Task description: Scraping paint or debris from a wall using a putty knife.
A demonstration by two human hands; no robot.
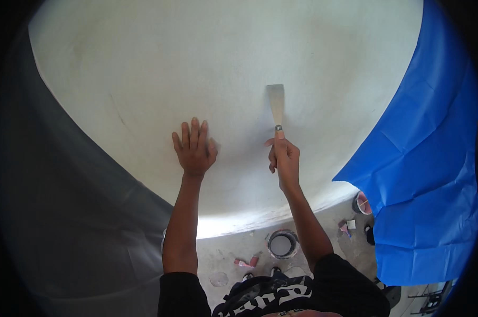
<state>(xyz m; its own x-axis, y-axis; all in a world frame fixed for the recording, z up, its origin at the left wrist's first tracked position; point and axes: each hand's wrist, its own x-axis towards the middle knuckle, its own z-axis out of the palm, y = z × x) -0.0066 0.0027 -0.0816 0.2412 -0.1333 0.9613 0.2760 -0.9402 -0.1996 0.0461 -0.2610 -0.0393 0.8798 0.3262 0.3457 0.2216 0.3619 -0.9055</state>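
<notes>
A broad pale wall surface (231, 71) fills the view before me, with a few thin dark marks on it. My left hand (194, 148) lies flat against it, fingers spread, holding nothing. To its right, my right hand (284, 156) grips the handle of a putty knife (277, 103). The knife's metal blade points away from me and lies at or close to the pale surface; whether its edge touches cannot be told.
Blue sheeting (417, 178) borders the right side, dark grey sheeting (104, 206) the left. On the floor below stand a bucket (282, 244) and another with pinkish contents (363, 203). Paint brushes (246, 262) lie near my feet, another brush (345, 228) farther right.
</notes>
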